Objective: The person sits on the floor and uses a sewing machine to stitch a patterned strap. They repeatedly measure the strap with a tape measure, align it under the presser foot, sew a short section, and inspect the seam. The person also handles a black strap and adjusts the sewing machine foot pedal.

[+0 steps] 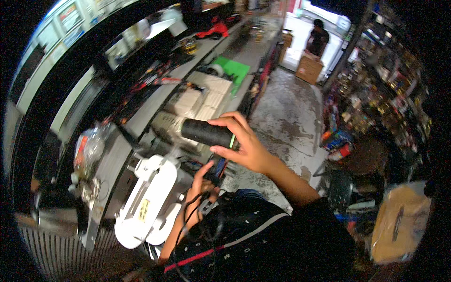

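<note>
A spool of black thread (204, 133) lies sideways in my right hand (246, 145). My thumb and fingers grip its right end, where a thin bright green rim shows. Lower down, my left hand (202, 188) is beside a white machine with a rounded housing (148, 202), which looks like a sewing machine. The left index finger is stretched out toward the spool, apart from it; the other fingers are curled and blurred, with nothing plainly held. A dark cord (188, 211) loops across the left wrist, next to a small grey piece (205, 207).
Beyond the spool, pale flat pieces (213, 91) and a green sheet (237, 68) lie on the long bench. A clear plastic bag (91, 148) is at left. Cluttered goods (376, 94) line the right side. A person (318, 40) stands by a cardboard box (309, 67) at the far doorway.
</note>
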`<state>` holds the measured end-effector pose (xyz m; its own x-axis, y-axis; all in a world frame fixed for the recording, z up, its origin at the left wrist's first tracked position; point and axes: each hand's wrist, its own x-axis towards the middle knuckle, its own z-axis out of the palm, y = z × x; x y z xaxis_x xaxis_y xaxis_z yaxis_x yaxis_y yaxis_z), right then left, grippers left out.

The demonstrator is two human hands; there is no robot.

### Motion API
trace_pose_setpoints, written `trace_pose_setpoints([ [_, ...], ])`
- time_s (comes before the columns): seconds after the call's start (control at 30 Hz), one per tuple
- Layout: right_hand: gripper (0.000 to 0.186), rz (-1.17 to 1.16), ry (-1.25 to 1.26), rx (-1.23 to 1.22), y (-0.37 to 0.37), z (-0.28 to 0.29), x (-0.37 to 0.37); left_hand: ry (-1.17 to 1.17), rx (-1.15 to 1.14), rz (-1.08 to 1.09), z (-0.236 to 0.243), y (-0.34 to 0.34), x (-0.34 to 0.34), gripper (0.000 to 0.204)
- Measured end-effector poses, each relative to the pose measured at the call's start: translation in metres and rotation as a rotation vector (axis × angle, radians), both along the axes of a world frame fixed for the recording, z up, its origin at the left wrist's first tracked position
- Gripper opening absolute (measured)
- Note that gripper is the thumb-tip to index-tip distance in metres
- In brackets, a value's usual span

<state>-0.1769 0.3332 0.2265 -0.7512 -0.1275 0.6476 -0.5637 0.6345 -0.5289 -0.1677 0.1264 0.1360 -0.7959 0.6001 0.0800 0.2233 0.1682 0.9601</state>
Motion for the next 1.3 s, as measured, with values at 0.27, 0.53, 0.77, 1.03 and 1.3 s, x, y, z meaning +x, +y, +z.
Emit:
trace_pose_setpoints([
  [0.27,0.023,0.554,-0.786,0.001,0.021,-0.018,-0.044,-0.02,0.103,-0.139,0.018,-0.002,-0.016,0.054],
  [0.53,0.047,0.718,-0.744,-1.013,0.004,-0.072,-0.045,0.013,0.183,-0.058,0.019,-0.006,-0.028,0.083],
  [0.77,0.051,0.607,-0.4,-1.121,-0.026,-0.061,-0.053,-0.12,0.336,0.046,0.001,-0.004,-0.037,0.081],
  [1.03,0.052,0.212,0.068,-0.199,-0.05,-0.038,-0.071,-0.293,0.38,0.248,0.001,0.0,-0.044,0.017],
  [1.3,0.046,0.147,0.197,-0.075,-0.062,-0.036,-0.094,-0.335,0.481,0.334,0.004,0.004,-0.052,0.062],
])
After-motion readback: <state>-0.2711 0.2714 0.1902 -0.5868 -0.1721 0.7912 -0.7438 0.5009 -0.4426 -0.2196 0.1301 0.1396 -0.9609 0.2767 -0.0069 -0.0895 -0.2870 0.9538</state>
